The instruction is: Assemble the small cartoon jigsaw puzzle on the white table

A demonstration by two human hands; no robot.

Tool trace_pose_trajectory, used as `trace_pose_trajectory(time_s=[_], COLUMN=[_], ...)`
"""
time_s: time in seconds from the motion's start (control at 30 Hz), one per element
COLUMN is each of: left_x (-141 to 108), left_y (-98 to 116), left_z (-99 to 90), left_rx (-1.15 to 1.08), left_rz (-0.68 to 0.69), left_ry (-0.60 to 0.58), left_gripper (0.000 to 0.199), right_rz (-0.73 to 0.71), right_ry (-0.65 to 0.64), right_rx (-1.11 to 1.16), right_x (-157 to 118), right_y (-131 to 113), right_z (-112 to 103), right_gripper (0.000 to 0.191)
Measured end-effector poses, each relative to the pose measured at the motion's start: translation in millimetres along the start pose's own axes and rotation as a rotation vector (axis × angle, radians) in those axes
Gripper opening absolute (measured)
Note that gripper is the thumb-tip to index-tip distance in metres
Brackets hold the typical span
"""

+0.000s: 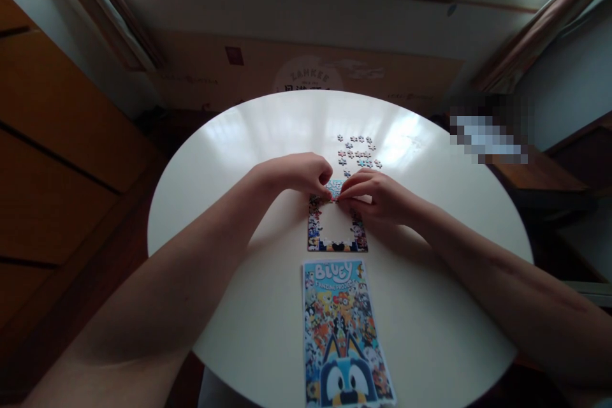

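Left of the hollow rectangular jigsaw border (pixel 313 229), built of multicoloured interlocking pieces, the glossy, rounded white tabletop (pixel 201 172) is reflecting window light. The left grip (pixel 308 172) is resting at the border's upper left part, its fingers curled and its thumb tip close to them. The border is lying flat, its top strip directly under both sets of fingertips. Below it, a smooth, colourful rectangular sheet titled "Bluey" (pixel 339 338) is lying. Beyond its upper right, small knobbly loose pieces (pixel 359 154) are lying scattered. The right grip (pixel 375 191) is hovering at the border's upper right, thumb and fingertips nearly together; I cannot tell whether either grip is holding a piece.
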State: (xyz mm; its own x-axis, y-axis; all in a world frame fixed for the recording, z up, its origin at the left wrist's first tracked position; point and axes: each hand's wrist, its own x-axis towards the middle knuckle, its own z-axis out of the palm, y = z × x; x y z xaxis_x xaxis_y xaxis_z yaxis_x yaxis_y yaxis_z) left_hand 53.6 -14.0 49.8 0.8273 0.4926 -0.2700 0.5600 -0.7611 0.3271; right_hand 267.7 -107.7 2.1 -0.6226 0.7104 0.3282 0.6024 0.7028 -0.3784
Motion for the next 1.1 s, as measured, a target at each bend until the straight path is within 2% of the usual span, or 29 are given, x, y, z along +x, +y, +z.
trace_pose_trajectory(time_s=[0.2,0.63,0.83,0.97,1.1], left_x=[1.2,2.8,0.2,-1.0,-1.1], left_y=[-0.5,-5.5,-2.2,-1.6,0.0], left_z=[0.1,2.2,0.3,-0.1,-0.8], left_rx=[0.002,0.012,0.025,0.0,0.008], left_rz=[-0.006,0.009,0.018,0.013,0.009], left_ry=[-0.024,-0.031,-0.065,-0.071,-0.067], left_gripper=[0.031,0.032,0.026,0.019,0.024], right_rz=[-0.013,-0.051,-0.044,0.018,0.102], right_ry=[-0.007,-0.017,0.0,0.036,0.073], right_rx=[-0.064,-0.057,-0.033,0.02,0.097], right_x=[1.4,2.3,4.3,2.5,0.5], right_y=[-3.8,-3.0,-5.1,-2.5,0.4], right_z=[0.4,-0.3,0.1,1.1,-1.0], right_gripper=[0.022,0.019,0.021,0.019,0.018])
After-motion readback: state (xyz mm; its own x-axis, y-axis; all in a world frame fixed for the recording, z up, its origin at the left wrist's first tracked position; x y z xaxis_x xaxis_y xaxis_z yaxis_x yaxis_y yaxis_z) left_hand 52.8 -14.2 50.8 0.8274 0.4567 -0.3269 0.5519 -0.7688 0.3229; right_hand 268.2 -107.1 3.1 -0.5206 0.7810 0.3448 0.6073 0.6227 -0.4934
